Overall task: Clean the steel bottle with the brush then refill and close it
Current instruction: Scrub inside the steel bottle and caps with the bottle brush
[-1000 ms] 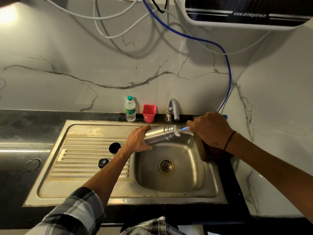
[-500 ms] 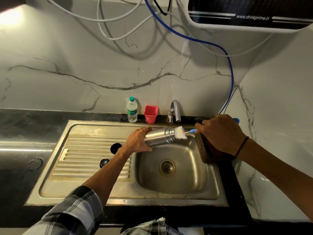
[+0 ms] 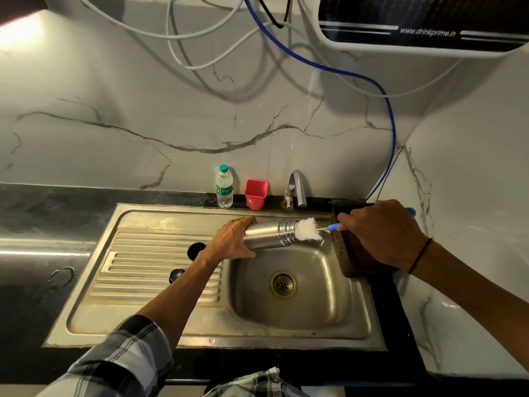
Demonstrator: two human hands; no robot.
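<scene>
A marble-veined wall backs a dark counter with a steel sink point(image 3: 200, 325) set into it: draining board on the left, basin on the right, tap point(image 3: 296, 187) at the far rim. Against the wall stand a small plastic water bottle point(image 3: 224, 187) and a red cup point(image 3: 256, 194); a water purifier point(image 3: 423, 24) hangs at the top right with hoses trailing from it.

The steel bottle point(image 3: 269, 234) is held over the far edge of the basin, lying almost level, its long axis running left to right with the threaded mouth pointing right. The left hand point(image 3: 233, 239) wraps round its base end, fingers curled over the far side and thumb underneath. Straight out from the mouth, in line with that axis, sits the white bristle head of the bottle brush point(image 3: 307, 229), its near end just at the opening and most of the bristles outside. The right hand point(image 3: 380, 233) grips the blue handle in a closed fist, knuckles up, wrist level, above a dark woven basket point(image 3: 343, 253) at the basin's right rim.

Two black caps lie on the draining board, a larger cap point(image 3: 196, 249) farther and a smaller cap point(image 3: 176, 275) nearer, both well apart from the bottle. Scrubbing looks under way; refilling and closing are not yet done.
</scene>
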